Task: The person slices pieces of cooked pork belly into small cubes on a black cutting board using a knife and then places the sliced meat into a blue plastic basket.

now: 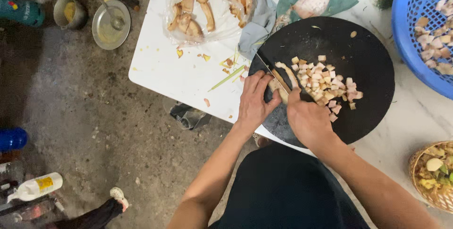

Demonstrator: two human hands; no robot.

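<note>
- Slicing a strip of meat point(283, 85) on the round black board point(368, 54) at the desk's near edge, the knife point(271, 72) runs just beside the left hand point(255, 99), whose fingers press the strip down.
- Right hand point(306, 118) is closed tight around the handle.
- Greasy meat could slide, I judge, bringing blade onto fingertips.
- Diced pieces point(325, 85) crowd close and may scatter.

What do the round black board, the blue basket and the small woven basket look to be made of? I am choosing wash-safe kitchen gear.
The round board looks like dark, matte wood or composite; its dull, scuffed face leaves that open. The blue basket looks like glossy moulded plastic, with an even grid of holes. The woven basket looks like bamboo or rattan, from its tan plaited rim.
</note>
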